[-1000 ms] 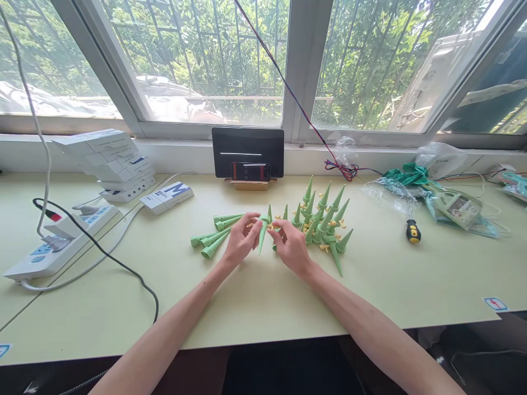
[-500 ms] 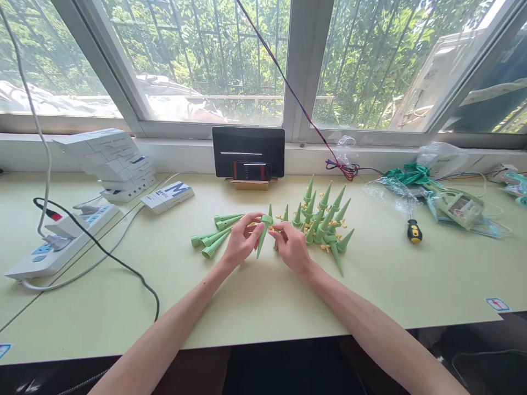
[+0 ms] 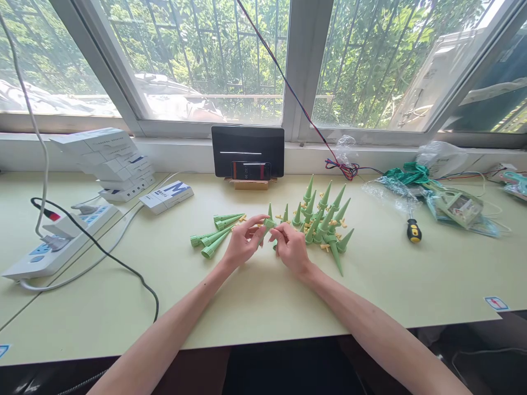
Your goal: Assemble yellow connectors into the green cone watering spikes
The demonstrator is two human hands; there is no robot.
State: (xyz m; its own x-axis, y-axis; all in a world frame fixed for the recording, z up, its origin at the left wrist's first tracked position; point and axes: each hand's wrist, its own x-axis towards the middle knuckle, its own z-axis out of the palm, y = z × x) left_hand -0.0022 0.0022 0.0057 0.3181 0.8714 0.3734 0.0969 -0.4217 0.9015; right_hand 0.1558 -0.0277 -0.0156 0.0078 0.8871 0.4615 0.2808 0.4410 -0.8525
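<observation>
My left hand (image 3: 242, 244) and my right hand (image 3: 291, 245) meet over the pale green table (image 3: 255, 291), fingers pinched round one green cone-shaped spike (image 3: 267, 225) held between them. The spike's wide round end shows at the fingertips; its point is mostly hidden by my left fingers. Just right of my hands stands a cluster of upright green spikes (image 3: 323, 216) with small yellow pieces among them. Left of my hands several green spikes (image 3: 214, 236) lie flat on the table.
A tablet (image 3: 247, 151) and a phone lean at the window sill. White boxes (image 3: 109, 162) and a power strip (image 3: 57, 238) with a black cable sit at the left. A screwdriver (image 3: 413, 230), plastic bags and wires lie at the right.
The spike held between my hands has turned: its point hung down toward me before, now it is tipped and hidden behind my left fingers. Both hands stayed in place.
</observation>
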